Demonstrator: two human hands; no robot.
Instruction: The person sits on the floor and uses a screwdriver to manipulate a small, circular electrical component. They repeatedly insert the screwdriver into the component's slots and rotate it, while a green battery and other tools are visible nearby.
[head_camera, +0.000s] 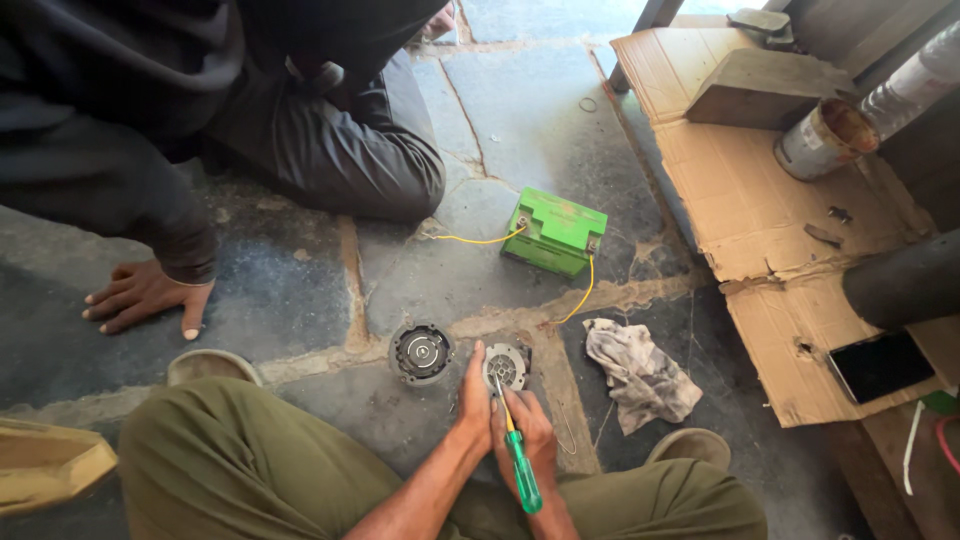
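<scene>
- The right hand (530, 425) is clenched round a green-handled screwdriver (518, 455); its long axis runs up and slightly left, from the handle near the person's lap to the tip on a small round metal part (505, 367).
- The left hand (472, 395) grips that part by its left edge, thumb up beside it, steadying it on the stone floor (300, 290).
- The part lies just ahead of both hands; the left is touching it, the right reaches it only through the tool.
- Just left of the part sits a dark round housing (421, 352), close but apart.
- A crumpled rag (640, 372) lies to the right, near the person's knee.
- Further ahead stands a green battery (556, 232), with yellow wires (578, 295) trailing from both ends, one towards the part.
- Another person crouches at the upper left, one hand (148, 297) flat on the floor.
- To the right, flattened cardboard (760, 200) carries a tin (825, 138) and a dark phone (880, 365).
</scene>
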